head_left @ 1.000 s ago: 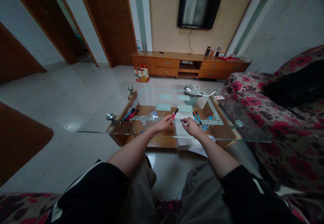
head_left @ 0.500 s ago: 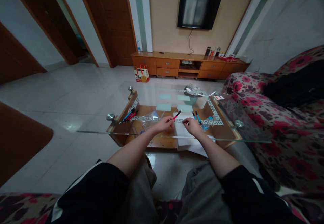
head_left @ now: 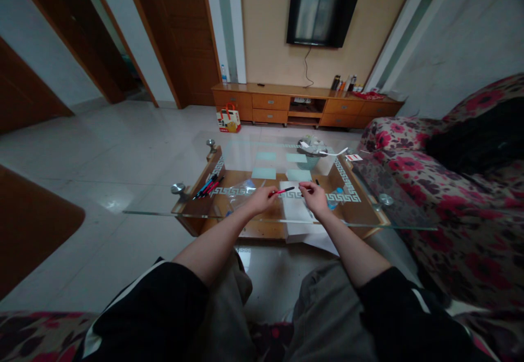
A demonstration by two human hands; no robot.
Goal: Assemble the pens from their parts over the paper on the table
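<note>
My left hand grips a red pen that lies almost level and points right over the glass coffee table. Close to the pen's tip, my right hand has its fingertips pinched on something small; I cannot tell what it is. Under both hands lies a white sheet of paper. A dark pen shows just past my right hand. A clear plastic bag rests left of my left hand.
Several red and blue pens lie at the table's left end. A bowl with crumpled material and a small card stand at the far side. A floral sofa lines the right. Tiled floor spreads left; TV and cabinet behind.
The red pen has tilted down from pointing up and away to nearly level. My right hand has moved up and away, toward the pen's tip, and now covers the pens beside it.
</note>
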